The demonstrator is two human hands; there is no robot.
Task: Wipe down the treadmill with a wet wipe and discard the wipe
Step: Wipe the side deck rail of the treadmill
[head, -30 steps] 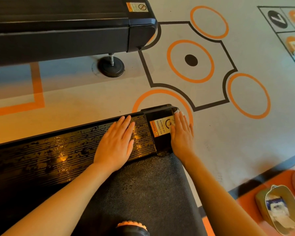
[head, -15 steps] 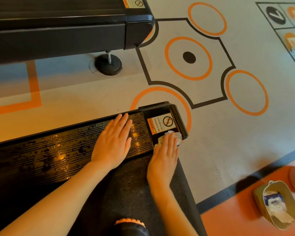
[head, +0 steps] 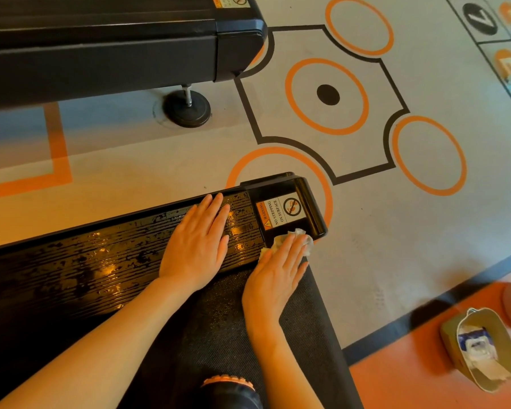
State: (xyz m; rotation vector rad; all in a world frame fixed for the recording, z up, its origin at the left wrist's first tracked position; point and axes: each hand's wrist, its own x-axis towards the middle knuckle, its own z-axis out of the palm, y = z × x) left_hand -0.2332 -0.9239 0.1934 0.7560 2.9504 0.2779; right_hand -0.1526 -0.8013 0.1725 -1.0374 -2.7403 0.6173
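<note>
Left hand (head: 195,246) lies flat on the treadmill (head: 101,270) side rail, fingers straight and together, gripping nothing. The ribbed rail under and at 9 o'clock of it is glossy with wet patches.

Right hand (head: 278,276) at 3 o'clock of the left, just beside it, pressing the wet wipe (head: 300,236) down with straight fingers, not clenched. The wipe is white and crumpled, mostly under the fingers, with a bit poking out at 12–1 o'clock of the fingertips. It sits on the near corner of the rail's black end cap (head: 306,202), touching the lower edge of the warning label (head: 279,212) ("NO STEPPING ON SURFACE").

The textured running belt (head: 233,320) is under the right wrist and forearm, at 6 o'clock of both hands.

A second treadmill (head: 101,45) is at 11 o'clock, well apart, its round levelling foot (head: 187,108) on the floor (head: 381,246). The floor carries orange rings and black outlines.

A tan bin (head: 481,352) is at 4 o'clock, well apart from the hands, on the orange floor strip, with white and blue wrapping inside. A dark shoe (head: 227,388) with an orange trim is at 6 o'clock on the belt.
</note>
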